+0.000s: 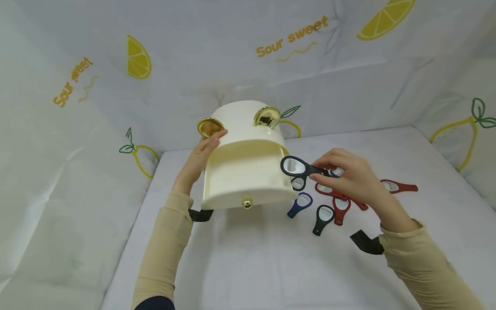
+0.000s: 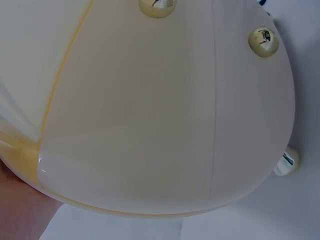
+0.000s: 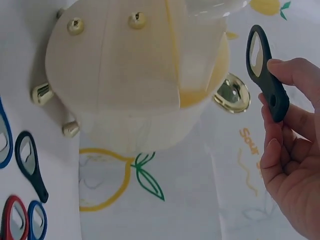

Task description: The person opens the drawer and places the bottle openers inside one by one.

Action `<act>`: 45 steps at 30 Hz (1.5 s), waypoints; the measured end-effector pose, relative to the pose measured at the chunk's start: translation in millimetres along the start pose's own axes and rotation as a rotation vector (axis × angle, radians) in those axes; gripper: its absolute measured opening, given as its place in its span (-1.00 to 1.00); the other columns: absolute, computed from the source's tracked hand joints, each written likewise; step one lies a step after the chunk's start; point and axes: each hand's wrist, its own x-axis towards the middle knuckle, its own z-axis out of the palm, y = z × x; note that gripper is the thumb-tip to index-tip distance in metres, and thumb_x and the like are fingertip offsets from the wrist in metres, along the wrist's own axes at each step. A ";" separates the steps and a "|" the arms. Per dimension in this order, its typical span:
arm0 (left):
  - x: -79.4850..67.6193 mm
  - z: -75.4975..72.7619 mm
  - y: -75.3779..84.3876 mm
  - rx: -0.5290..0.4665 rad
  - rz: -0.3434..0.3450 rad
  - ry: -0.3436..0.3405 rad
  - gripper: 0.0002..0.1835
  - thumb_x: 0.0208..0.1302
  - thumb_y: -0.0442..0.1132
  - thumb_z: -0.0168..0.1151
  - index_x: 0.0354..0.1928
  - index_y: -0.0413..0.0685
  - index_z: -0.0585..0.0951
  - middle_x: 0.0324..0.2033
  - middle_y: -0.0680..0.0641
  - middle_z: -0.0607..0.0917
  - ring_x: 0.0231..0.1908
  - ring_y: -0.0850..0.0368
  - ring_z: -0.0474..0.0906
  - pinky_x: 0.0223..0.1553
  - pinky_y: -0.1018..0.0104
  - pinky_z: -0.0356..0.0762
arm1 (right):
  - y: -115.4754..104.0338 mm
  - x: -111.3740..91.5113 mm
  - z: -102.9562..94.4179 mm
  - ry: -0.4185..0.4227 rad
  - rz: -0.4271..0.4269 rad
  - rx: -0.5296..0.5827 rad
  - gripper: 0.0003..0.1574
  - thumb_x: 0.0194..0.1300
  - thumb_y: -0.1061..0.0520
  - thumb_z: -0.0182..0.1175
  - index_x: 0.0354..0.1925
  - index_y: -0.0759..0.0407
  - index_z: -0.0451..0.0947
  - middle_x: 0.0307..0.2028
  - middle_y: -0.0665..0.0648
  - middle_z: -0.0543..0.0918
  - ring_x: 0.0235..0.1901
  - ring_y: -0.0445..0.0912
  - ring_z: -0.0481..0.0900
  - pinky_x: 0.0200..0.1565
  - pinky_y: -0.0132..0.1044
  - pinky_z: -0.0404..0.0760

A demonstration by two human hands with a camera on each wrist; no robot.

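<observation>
A cream drawer box [image 1: 248,125] with gold ear-shaped ornaments stands out at the centre of the head view. Its drawer [image 1: 248,196] is pulled out, with a gold knob on the front. My left hand [image 1: 199,157] grips the box's left side, fingers by the left gold ear. Both wrist views show the box's underside [image 2: 135,110] and gold ball feet. To the right of the drawer, my right hand [image 1: 345,170] pinches a black bottle opener [image 1: 293,165] by its handle. The opener's oval head points left, close to the drawer's right edge.
Several more bottle openers lie on the white table right of the box, including a blue opener [image 1: 299,205], a black opener [image 1: 323,218] and a red opener [image 1: 399,186]. A lemon-print cloth [image 1: 217,56] hangs behind the table.
</observation>
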 end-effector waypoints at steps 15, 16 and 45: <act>11.0 -2.0 -15.3 -0.012 0.015 0.006 -0.54 0.42 0.08 -0.12 0.31 0.27 0.35 0.40 0.13 0.20 0.42 0.14 -0.05 0.36 -0.03 0.00 | -18.6 63.0 57.7 -0.245 0.011 0.073 -0.78 0.01 0.06 0.41 -0.34 0.12 0.69 -0.40 0.01 0.66 -0.32 -0.12 0.41 -0.25 -0.26 0.35; 9.5 -1.2 -12.6 -0.011 0.016 0.006 -0.54 0.43 0.05 -0.13 0.32 0.24 0.34 0.40 0.11 0.19 0.42 0.13 -0.06 0.37 -0.04 -0.02 | -18.9 64.7 61.3 -0.250 -0.005 0.078 -0.79 0.01 0.06 0.41 -0.36 0.12 0.69 -0.41 0.01 0.66 -0.32 -0.12 0.42 -0.24 -0.25 0.35; 1.6 2.1 -0.5 -0.021 0.027 0.005 -0.55 0.44 0.00 -0.13 0.32 0.17 0.34 0.40 0.06 0.19 0.42 0.12 -0.07 0.38 0.00 -0.04 | -32.1 79.7 83.0 -0.460 0.061 -0.172 -0.70 0.03 -0.10 0.35 -0.28 0.00 0.72 -0.30 0.02 0.66 -0.15 -0.05 0.44 -0.09 -0.07 0.25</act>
